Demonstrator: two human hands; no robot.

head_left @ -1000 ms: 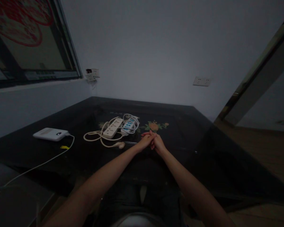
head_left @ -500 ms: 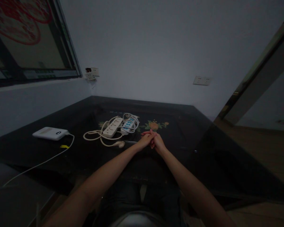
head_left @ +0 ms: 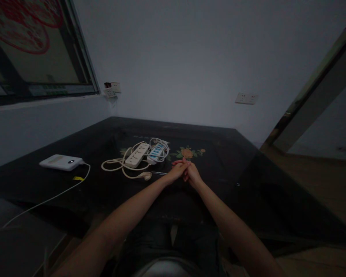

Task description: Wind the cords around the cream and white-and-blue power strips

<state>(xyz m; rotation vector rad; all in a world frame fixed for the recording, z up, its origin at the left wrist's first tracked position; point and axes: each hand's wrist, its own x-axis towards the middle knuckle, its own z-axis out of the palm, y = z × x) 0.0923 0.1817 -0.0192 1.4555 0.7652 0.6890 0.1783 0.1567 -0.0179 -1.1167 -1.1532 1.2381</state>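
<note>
My left hand (head_left: pixel 177 172) and my right hand (head_left: pixel 192 173) rest on the black glass table (head_left: pixel 256 181), joined at the fingers with the fingertips pressed together. Nothing shows between them. Just left of the hands lies a beige plug (head_left: pixel 146 176) on its looped cord. Behind it are a beige power strip (head_left: pixel 137 155) and a white and blue power strip (head_left: pixel 157 153), side by side with their cords coiled about them.
A white power bank (head_left: pixel 60 162) lies at the table's left with a white cable (head_left: pixel 49 199) running toward me. A flower pattern (head_left: pixel 187 153) marks the tabletop. Wall sockets (head_left: pixel 246 98) sit on the back wall, a window (head_left: pixel 31 50) at upper left.
</note>
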